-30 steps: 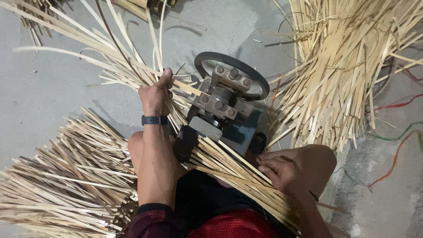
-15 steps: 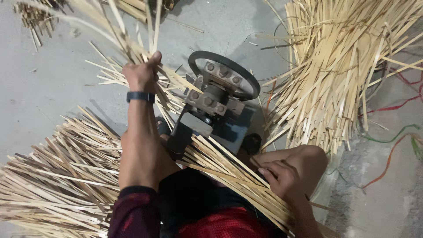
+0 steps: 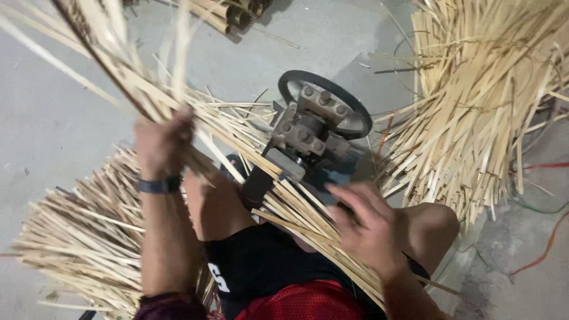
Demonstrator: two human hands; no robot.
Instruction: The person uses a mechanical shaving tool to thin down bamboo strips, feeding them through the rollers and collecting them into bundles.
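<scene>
Left hand lifts a sheaf of strips up and away from the machine; right hand lets go and opens.

A second ago the left hand (image 3: 161, 145) gripped the strips (image 3: 237, 139) low, right beside the machine (image 3: 308, 133); now it is raised and further left, fingers closed round the sheaf, whose far ends fan out blurred toward the top left corner. The near ends of the strips run down across the person's lap, past the machine's black wheel (image 3: 326, 101). The right hand (image 3: 367, 228), which half a second ago rested on the strips over the right knee, now hovers just above them with fingers spread, holding nothing. By the look of it the sheaf is being drawn through or repositioned. Loose piles (image 3: 486, 101) lie on the floor (image 3: 53, 130) to both sides.
</scene>
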